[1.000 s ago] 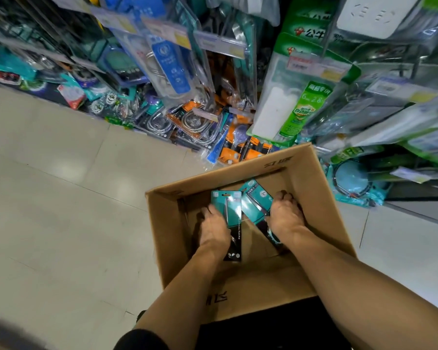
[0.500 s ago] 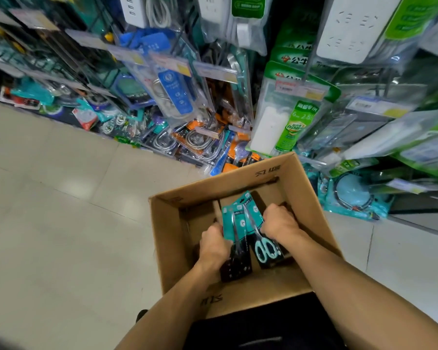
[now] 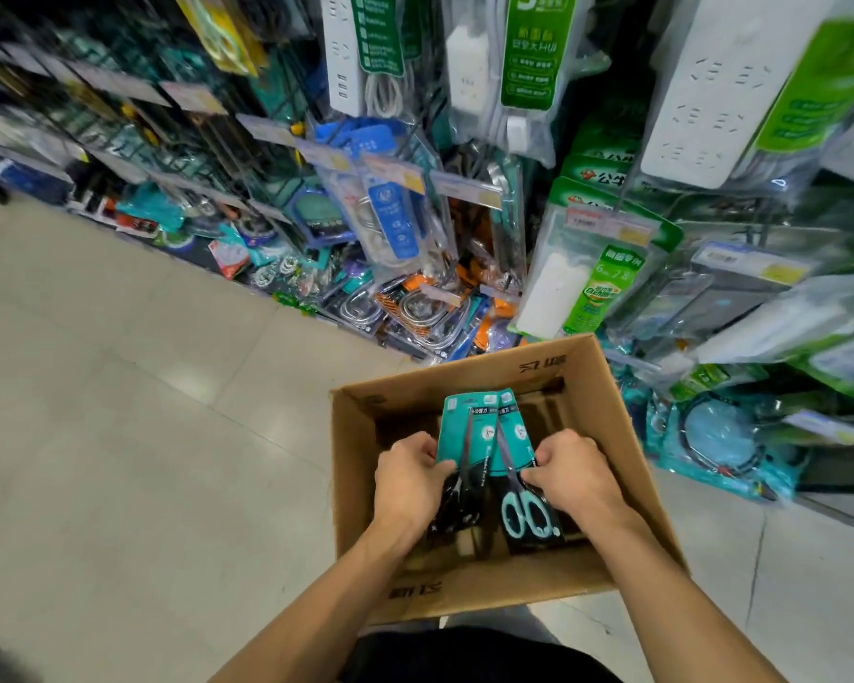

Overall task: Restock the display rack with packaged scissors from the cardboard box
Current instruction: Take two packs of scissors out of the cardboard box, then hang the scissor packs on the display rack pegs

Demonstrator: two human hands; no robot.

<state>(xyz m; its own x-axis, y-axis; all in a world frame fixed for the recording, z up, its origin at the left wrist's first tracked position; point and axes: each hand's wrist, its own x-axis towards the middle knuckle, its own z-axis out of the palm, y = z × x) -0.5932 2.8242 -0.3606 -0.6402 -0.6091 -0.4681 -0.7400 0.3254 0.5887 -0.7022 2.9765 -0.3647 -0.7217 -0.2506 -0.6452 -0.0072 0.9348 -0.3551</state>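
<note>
Here, the pick-up step is judged to be in hand. On the left, one packaged pair of scissors (image 3: pixel 457 436) with dark handles is gripped at its edge by the left hand (image 3: pixel 408 485), fingers curled round it. Beside it, overlapping, a second pack (image 3: pixel 516 451) with teal handles is pinched by the right hand (image 3: pixel 570 478). Both packs are held inside the cardboard box (image 3: pixel 607 421), tops tilted toward the display rack (image 3: pixel 415 199). Next, a lift clear of the box walls and a free hook are called for.

Matt brown corrugated cardboard box (image 3: pixel 607 436), glossy teal card scissor packs (image 3: pixel 469 426) inside it (plastic-handled), shiny clear plastic packaging on the rack (image 3: pixel 464 214) behind the box, smooth glossy floor tiles (image 3: pixel 119 436) left of it.
</note>
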